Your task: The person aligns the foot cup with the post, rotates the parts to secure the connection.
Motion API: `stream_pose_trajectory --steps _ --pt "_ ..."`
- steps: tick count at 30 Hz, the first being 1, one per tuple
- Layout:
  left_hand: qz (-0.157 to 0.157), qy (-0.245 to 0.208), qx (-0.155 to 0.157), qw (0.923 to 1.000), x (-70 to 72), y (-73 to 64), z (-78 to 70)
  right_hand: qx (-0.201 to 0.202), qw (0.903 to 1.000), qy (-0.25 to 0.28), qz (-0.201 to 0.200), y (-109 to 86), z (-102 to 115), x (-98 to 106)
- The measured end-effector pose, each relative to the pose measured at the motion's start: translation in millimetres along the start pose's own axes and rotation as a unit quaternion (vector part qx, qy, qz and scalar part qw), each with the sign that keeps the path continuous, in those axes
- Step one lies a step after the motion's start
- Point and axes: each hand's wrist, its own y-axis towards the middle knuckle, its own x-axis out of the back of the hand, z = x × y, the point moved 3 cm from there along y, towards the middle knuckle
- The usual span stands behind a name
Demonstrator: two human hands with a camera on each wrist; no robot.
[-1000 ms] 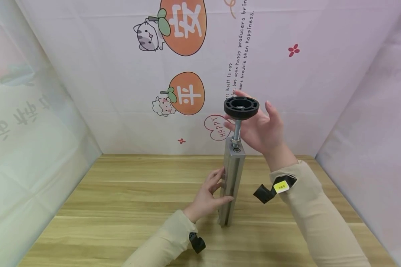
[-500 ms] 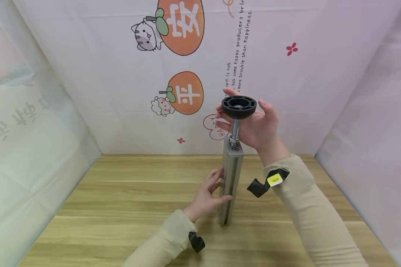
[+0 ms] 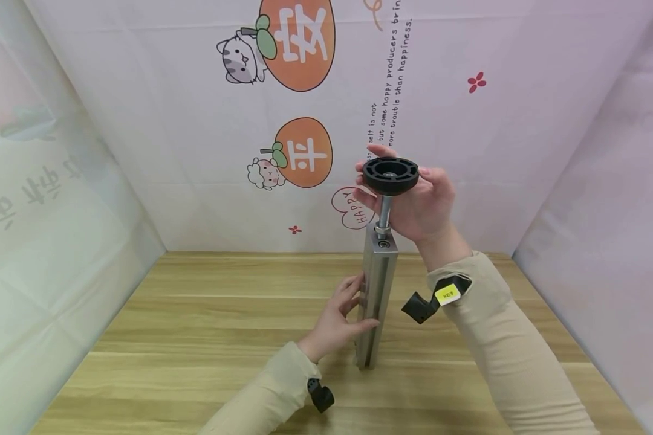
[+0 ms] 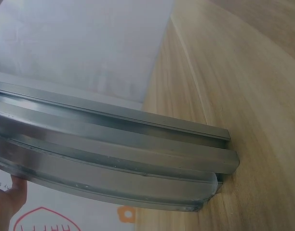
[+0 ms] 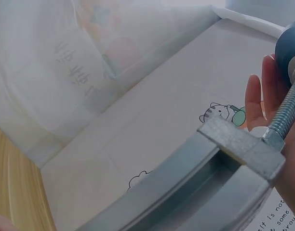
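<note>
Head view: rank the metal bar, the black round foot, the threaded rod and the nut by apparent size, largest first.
1. Metal bar
2. Black round foot
3. Threaded rod
4. Nut
The foot's apparent nearness to the camera may enlarge it somewhat.

Left sleeve (image 3: 269, 389) and right sleeve (image 3: 514, 347): long, plain beige cloth, creased. Left wrist mount (image 3: 321, 397): black, curved end. Right wrist mount (image 3: 418, 307): black, bent; one yellow-and-white label (image 3: 448, 294), small dark characters.
</note>
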Motion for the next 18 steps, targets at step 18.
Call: stream_pose_trajectory --steps 18 --pt "0.0 -0.001 -0.018 0.9998 0.9 -0.5 -1.6 0.021 0.988 -0.137 -0.068 -6.0 14.5 2.2"
